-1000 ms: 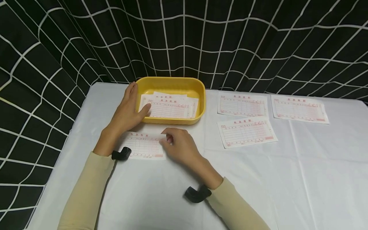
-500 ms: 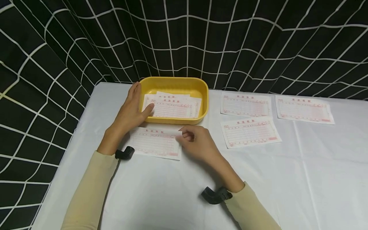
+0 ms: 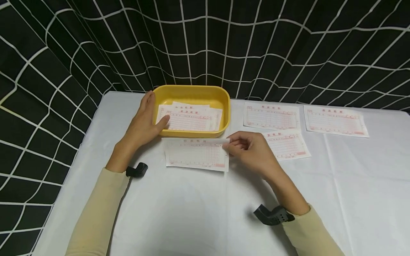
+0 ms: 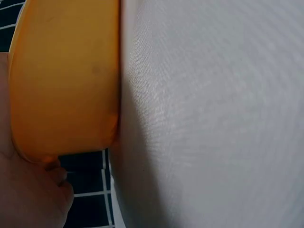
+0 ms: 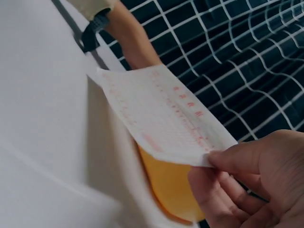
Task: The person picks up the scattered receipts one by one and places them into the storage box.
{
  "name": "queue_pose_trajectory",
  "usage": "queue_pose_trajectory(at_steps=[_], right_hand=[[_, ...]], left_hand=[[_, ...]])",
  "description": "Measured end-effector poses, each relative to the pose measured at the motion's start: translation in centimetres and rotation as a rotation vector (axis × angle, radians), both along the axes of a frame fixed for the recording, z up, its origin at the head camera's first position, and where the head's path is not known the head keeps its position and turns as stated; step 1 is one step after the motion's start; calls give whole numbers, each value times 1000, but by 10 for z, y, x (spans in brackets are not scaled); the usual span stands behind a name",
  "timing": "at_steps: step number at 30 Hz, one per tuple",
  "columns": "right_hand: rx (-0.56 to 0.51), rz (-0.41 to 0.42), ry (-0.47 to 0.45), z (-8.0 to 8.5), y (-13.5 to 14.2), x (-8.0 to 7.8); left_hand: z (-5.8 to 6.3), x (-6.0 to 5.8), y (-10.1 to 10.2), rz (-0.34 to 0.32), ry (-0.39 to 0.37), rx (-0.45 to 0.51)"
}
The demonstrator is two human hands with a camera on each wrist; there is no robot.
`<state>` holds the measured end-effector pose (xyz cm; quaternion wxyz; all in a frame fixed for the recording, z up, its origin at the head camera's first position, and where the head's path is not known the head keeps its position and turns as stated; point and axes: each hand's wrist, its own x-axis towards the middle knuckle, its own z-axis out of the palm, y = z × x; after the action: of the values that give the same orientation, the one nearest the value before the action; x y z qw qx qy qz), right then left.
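My right hand (image 3: 251, 151) pinches the right end of a white receipt slip (image 3: 196, 156) printed in red, just in front of the yellow tray (image 3: 192, 134). In the right wrist view the slip (image 5: 161, 118) hangs above the table, with thumb and fingers (image 5: 251, 175) at one corner. My left hand (image 3: 141, 122) holds the tray's left end, thumb over the front rim and the other fingers along the outside. The left wrist view has the tray's wall (image 4: 66, 85) beside that hand (image 4: 33, 194). Several receipts (image 3: 189, 121) lie overlapping inside the tray.
On the white-covered table (image 3: 179, 209), right of the tray, lie three more receipts: one at the back (image 3: 272, 117), one in front (image 3: 286, 145) partly behind my right hand, one farther right (image 3: 335, 121). A black curtain with white grid lines (image 3: 205, 42) borders the back and left.
My right hand has moved right and slightly back, drawing the receipt out from beside my left wrist and off the table. The left hand stays at the tray.
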<state>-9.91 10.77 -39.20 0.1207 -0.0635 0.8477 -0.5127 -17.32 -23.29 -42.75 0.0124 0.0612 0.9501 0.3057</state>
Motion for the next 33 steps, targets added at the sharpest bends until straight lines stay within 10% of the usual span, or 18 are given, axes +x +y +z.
queue_pose_trajectory(at_steps=[11, 33], right_hand=[[-221, -146, -34, 30, 25, -41], [95, -104, 64, 32, -50, -117]], left_hand=[[0, -1, 0, -8, 6, -11], [-1, -1, 0, -2, -2, 0]])
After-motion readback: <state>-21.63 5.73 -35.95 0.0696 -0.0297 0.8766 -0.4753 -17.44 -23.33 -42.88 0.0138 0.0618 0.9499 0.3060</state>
